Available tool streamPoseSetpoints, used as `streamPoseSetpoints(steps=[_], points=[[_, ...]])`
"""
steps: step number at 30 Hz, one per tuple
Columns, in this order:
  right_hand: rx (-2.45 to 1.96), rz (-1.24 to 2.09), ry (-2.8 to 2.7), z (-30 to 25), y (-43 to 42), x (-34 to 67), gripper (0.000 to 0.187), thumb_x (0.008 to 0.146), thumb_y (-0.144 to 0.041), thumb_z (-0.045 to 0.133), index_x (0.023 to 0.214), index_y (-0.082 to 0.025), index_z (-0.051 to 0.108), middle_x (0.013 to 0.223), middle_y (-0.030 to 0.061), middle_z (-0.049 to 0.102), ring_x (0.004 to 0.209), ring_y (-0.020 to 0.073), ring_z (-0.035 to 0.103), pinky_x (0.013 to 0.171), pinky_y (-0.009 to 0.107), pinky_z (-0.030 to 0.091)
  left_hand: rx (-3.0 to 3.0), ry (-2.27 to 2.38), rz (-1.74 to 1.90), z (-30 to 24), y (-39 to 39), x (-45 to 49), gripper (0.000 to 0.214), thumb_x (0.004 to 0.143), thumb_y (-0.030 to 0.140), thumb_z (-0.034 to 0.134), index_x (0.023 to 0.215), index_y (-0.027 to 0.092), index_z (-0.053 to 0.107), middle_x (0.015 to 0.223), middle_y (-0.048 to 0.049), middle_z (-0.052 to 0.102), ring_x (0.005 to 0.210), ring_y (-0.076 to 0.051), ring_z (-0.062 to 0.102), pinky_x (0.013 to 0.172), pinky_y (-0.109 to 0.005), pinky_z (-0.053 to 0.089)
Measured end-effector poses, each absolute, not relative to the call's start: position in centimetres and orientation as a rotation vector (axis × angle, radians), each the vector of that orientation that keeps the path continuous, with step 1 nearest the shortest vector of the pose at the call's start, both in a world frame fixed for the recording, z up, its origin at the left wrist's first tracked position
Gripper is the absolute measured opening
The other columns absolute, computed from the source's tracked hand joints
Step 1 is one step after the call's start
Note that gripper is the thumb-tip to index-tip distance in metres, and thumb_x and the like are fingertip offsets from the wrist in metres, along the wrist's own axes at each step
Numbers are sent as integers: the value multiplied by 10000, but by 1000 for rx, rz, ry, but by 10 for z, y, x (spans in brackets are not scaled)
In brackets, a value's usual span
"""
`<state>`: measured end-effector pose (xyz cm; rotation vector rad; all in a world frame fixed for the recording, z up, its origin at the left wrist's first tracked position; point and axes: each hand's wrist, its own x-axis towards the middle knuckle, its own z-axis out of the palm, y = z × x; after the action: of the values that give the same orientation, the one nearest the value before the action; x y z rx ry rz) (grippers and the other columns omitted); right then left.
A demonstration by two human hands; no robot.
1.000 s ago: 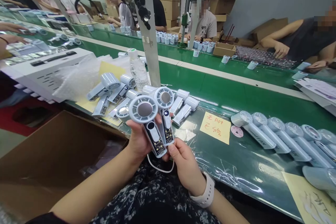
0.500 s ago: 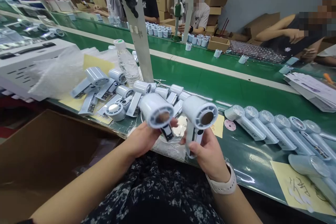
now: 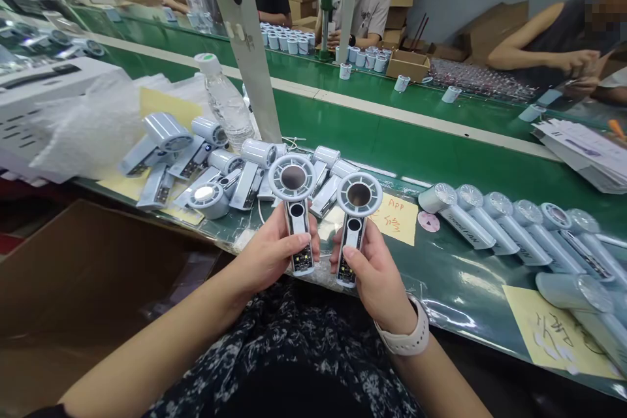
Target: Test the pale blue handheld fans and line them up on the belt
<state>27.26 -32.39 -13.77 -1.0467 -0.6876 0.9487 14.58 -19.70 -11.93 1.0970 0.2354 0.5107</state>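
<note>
My left hand [image 3: 272,255] grips the handle of a pale blue handheld fan [image 3: 294,199], held upright with its round head facing me. My right hand [image 3: 375,271], with a white watch on the wrist, holds a second handheld fan [image 3: 356,212] the same way, thumb on its handle. Both fans hover side by side over the near edge of the green bench [image 3: 441,163]. Their open handles show circuit boards at the bottom.
A pile of similar fans [image 3: 206,166] lies left of my hands, beside a water bottle [image 3: 223,101] and bubble wrap. A row of finished fans [image 3: 514,228] lies to the right, with yellow notes [image 3: 394,215]. A cardboard box [image 3: 93,274] sits lower left. Other people work across the conveyor.
The two fans have been turned from pointing away to upright, heads facing me. One second ago both were held together; they are now apart, one in each hand.
</note>
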Motion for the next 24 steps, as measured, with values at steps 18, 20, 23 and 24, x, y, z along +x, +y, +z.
streamPoseSetpoints(steps=[18, 20, 23, 24], points=[[-1001, 1060, -626, -135, -320, 273, 369, 811, -455, 736, 1056, -252, 549, 918, 28, 597, 681, 169, 568, 567, 302, 528, 1061, 175, 458, -123, -196, 144, 406, 772, 314, 788, 1087, 203, 556, 851, -4, 591, 660, -152, 613, 605, -286, 531], [-1009, 1058, -593, -137, -321, 272, 352, 824, -473, 720, 1038, -249, 551, 907, 28, 603, 653, 160, 564, 536, 291, 522, 1051, 219, 501, -125, -196, 147, 388, 787, 339, 771, 1083, 205, 561, 823, 1, 594, 631, -151, 603, 583, -283, 524], [-1009, 1077, -573, -139, -325, 269, 341, 850, -514, 687, 1015, -244, 558, 872, 19, 601, 612, 143, 555, 503, 269, 511, 1055, 252, 562, -125, -196, 146, 338, 799, 335, 761, 1060, 215, 585, 802, 3, 605, 617, -149, 593, 578, -279, 515], [-1001, 1100, -585, -139, -326, 268, 352, 849, -525, 685, 1021, -244, 560, 873, 20, 603, 617, 144, 562, 510, 270, 518, 1064, 228, 543, -124, -196, 145, 331, 798, 349, 761, 1053, 214, 598, 803, -5, 610, 630, -159, 598, 588, -288, 516]])
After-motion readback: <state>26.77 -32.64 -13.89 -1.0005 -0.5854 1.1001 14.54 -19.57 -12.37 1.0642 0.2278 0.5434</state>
